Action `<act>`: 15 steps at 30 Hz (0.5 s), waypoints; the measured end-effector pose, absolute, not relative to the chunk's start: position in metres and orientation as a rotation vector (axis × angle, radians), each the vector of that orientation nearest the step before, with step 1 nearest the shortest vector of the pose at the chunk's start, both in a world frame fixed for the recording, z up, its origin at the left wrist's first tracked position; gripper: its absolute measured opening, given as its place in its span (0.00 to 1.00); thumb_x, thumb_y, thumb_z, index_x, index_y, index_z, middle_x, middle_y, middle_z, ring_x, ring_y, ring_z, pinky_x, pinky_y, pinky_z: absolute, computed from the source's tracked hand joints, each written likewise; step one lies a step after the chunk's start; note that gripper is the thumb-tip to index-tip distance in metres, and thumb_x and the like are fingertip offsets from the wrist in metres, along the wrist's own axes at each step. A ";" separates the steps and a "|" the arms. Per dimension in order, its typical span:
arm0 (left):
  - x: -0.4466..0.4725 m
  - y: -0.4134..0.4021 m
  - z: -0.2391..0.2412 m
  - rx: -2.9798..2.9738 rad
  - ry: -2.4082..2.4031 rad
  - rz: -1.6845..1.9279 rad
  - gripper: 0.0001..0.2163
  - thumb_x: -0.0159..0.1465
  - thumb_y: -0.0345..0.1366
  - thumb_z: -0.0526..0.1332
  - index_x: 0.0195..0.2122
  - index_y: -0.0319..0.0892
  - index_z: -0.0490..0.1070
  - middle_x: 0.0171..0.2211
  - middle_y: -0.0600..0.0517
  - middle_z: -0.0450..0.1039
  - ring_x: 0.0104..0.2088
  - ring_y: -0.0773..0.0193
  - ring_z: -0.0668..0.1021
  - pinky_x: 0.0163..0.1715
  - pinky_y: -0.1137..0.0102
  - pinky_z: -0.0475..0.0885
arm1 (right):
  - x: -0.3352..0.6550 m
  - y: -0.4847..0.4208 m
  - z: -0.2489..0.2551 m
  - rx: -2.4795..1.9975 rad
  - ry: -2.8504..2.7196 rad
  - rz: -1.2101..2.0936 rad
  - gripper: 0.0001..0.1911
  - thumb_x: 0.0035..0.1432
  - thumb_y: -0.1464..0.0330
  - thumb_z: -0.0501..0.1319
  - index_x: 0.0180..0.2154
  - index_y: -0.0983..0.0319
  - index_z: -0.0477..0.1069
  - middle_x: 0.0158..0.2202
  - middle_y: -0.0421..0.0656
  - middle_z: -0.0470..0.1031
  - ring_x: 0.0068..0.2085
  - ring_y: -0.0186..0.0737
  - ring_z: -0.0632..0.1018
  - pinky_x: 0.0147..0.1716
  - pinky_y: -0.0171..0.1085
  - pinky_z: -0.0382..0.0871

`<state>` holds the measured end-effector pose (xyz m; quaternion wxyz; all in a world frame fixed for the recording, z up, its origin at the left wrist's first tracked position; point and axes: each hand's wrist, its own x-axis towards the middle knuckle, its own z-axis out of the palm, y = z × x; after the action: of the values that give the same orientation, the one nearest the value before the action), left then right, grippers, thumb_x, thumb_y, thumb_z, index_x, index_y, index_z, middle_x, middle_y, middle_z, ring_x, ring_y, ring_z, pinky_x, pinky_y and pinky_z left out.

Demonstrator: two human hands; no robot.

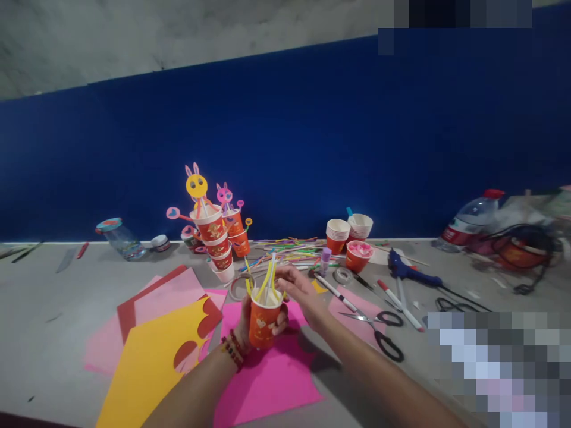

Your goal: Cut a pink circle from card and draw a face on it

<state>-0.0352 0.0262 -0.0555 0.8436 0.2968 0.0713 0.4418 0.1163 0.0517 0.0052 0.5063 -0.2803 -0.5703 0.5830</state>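
My left hand (244,324) is wrapped round an orange-red paper cup (263,326) with a pale printed design, held upright over bright pink paper (267,386). Yellow pipe cleaners (266,279) and a whitish stick stand up out of the cup's mouth. Just right of their upper part is my right hand (297,288), its fingers stretched out and slightly bent. Nothing shows in its grasp, and I cannot tell whether a fingertip touches the yellow pieces. A beaded bracelet (232,349) circles my left wrist.
Stacked cups with paper rabbit faces (197,185) stand at back left. Coloured pipe cleaners (289,252) lie behind the held cup. To the right are scissors (379,321), a blue glue gun (413,272), markers (399,306), and plain cups (338,235). Yellow paper (143,356) lies left.
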 end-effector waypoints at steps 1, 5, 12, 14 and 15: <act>-0.034 0.026 -0.058 0.625 0.150 0.921 0.34 0.55 0.69 0.60 0.37 0.35 0.75 0.25 0.51 0.72 0.19 0.69 0.66 0.31 0.64 0.71 | 0.115 0.053 0.003 -0.691 -1.362 1.415 0.20 0.57 0.53 0.67 0.45 0.59 0.73 0.40 0.44 0.76 0.38 0.41 0.76 0.31 0.35 0.68; -0.031 0.025 -0.065 0.630 0.119 0.890 0.34 0.56 0.68 0.61 0.36 0.35 0.76 0.24 0.50 0.72 0.18 0.67 0.68 0.24 0.68 0.67 | 0.118 0.056 0.000 -0.729 -1.387 1.474 0.21 0.52 0.53 0.71 0.40 0.60 0.74 0.35 0.41 0.75 0.32 0.37 0.73 0.26 0.33 0.64; -0.027 0.021 -0.063 0.631 0.070 0.821 0.37 0.59 0.69 0.56 0.37 0.32 0.77 0.25 0.47 0.73 0.21 0.65 0.70 0.34 0.61 0.72 | 0.127 0.054 0.006 -0.812 -1.508 1.497 0.22 0.48 0.50 0.73 0.33 0.61 0.75 0.28 0.39 0.73 0.27 0.33 0.68 0.23 0.32 0.60; -0.028 0.020 -0.063 0.638 0.088 0.819 0.37 0.60 0.69 0.55 0.37 0.31 0.77 0.25 0.47 0.73 0.21 0.65 0.71 0.36 0.61 0.72 | 0.126 0.054 0.008 -0.847 -1.509 1.510 0.23 0.47 0.49 0.72 0.33 0.61 0.75 0.27 0.38 0.72 0.26 0.33 0.67 0.23 0.32 0.59; -0.028 0.020 -0.063 0.637 0.097 0.817 0.37 0.60 0.69 0.55 0.38 0.31 0.76 0.25 0.47 0.73 0.21 0.65 0.71 0.36 0.61 0.72 | 0.126 0.053 0.010 -0.863 -1.513 1.525 0.24 0.47 0.49 0.72 0.34 0.61 0.75 0.27 0.38 0.72 0.26 0.33 0.67 0.23 0.32 0.58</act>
<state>-0.0281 0.0196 -0.0632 0.8676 0.3042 0.0466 0.3905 0.1257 0.0532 0.0095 0.4018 -0.3415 -0.5984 0.6032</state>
